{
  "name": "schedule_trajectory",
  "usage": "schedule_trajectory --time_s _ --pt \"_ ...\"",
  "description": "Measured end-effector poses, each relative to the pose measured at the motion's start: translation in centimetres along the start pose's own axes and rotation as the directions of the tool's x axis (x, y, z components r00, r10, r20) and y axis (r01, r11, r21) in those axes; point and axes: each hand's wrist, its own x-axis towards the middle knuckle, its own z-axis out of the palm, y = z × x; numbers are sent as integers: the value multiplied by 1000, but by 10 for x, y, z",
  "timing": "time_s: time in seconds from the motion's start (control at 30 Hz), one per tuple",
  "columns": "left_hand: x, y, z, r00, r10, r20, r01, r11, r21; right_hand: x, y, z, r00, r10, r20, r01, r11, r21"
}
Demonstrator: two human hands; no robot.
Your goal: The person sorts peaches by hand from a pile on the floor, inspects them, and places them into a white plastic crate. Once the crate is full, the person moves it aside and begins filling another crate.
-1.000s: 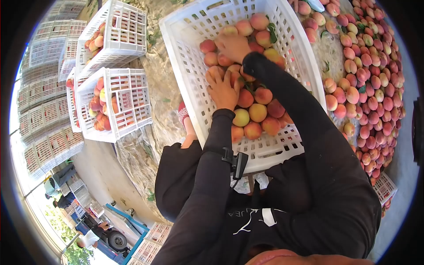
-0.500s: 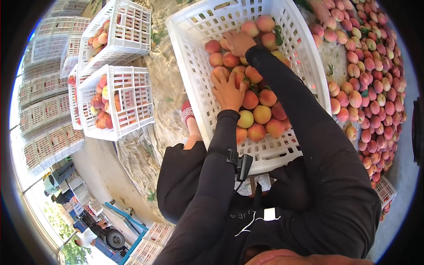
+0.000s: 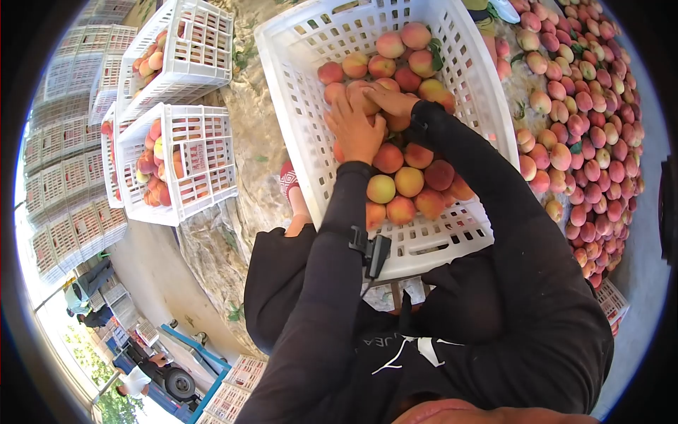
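Note:
A white perforated crate (image 3: 282, 92) holds a layer of peaches (image 3: 408, 181), some red, some yellow. My left hand (image 3: 355, 131) lies over the peaches at the crate's left middle, its fingers apart and its thumb toward the right. Beside it, my right hand (image 3: 395, 102) reaches in from the right with its fingers curled on a peach (image 3: 361, 99) between the two hands. That peach is partly covered by the fingers. Green leaves (image 3: 436, 53) show near the crate's far right side.
Peach-filled white crates (image 3: 205, 159) stand at the left, before tall crate stacks (image 3: 67, 184). Loose peaches (image 3: 593, 141) cover the ground at the right. Another person's leg (image 3: 489, 39) shows beyond the crate. People (image 3: 134, 381) and a vehicle wheel (image 3: 180, 384) are at the lower left.
My right hand has come back from the far peaches to beside my left hand, uncovering several peaches. The other person's hand at the top right has gone from view.

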Motion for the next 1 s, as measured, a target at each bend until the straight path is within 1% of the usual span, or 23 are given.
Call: schedule_trajectory --time_s 0.03,0.07,0.1,0.13,0.17,0.23,0.27,0.33,0.37,0.43,0.47,0.5,0.53,0.6,0.63,0.67,0.7,0.73,0.77,0.8,0.83,0.9,1.0 --pt "8 -3 1 1000 -4 5 4 1000 -9 8 19 0 996 -50 68 46 997 55" --pt "14 -7 3 989 48 141 -45 999 -21 1 14 -4 997 -39 72 35 998 48" --pt "19 -11 6 958 99 271 -92 995 -41 -10 -1 -9 994 79 78 -95 968 231" --pt "19 -16 12 967 132 218 -124 991 -47 -17 -10 -11 976 193 103 -218 890 401" --pt "16 -16 18 968 121 218 -112 992 -56 -20 -18 -10 973 203 111 -230 891 391" --pt "13 -16 21 984 112 136 -114 993 6 -24 -23 -4 858 511 -44 -493 845 206" --pt "13 -15 22 985 101 137 -101 995 -3 -32 -23 -2 854 519 -41 -503 842 194" --pt "12 -11 23 983 77 166 -69 996 -55 -53 -19 1 947 322 2 -321 943 -90" --pt "11 -8 23 984 68 163 -57 996 -71 -62 -18 3 966 259 27 -250 950 -186" --pt "10 -4 27 992 48 116 -48 999 -9 -69 -26 9 995 88 -42 -97 934 -344" --pt "8 -3 27 993 43 109 -40 999 -23 -61 -23 10 966 245 -76 -251 965 -77" --pt "7 -4 25 993 33 116 -28 999 -38 -60 -25 8 967 242 -80 -249 964 -94" --pt "7 -4 23 992 23 123 -17 999 -49 -59 -30 7 950 298 -95 -290 953 86" --pt "6 -3 20 992 23 121 -12 996 -92 -53 -27 3 932 348 -104 -313 915 254" --pt "8 -1 17 991 27 130 -10 992 -129 -48 -12 3 884 445 -145 -379 862 337" --pt "8 1 13 982 11 191 2 998 -69 -43 4 -2 823 540 -176 -433 796 423" --pt "8 3 10 983 14 185 1 997 -78 -44 -10 -13 821 540 -185 -432 800 416" --pt "9 3 8 981 16 195 -1 997 -75 -46 -38 -29 863 461 -206 -444 887 126" --pt "9 4 7 978 14 209 1 997 -71 -48 -52 -38 903 384 -195 -417 892 -175" --pt "9 4 8 977 10 213 7 997 -77 -38 -41 -46 917 126 -379 -312 819 -482" --pt "9 4 8 976 11 220 6 997 -78 -24 -28 -58 876 -181 -448 -251 621 -742" --pt "10 3 9 973 14 229 4 997 -76 -11 -34 -79 705 -605 -370 -279 242 -929" --pt "9 1 11 978 23 207 -2 995 -99 6 -24 -101 785 -484 -386 -342 181 -922"
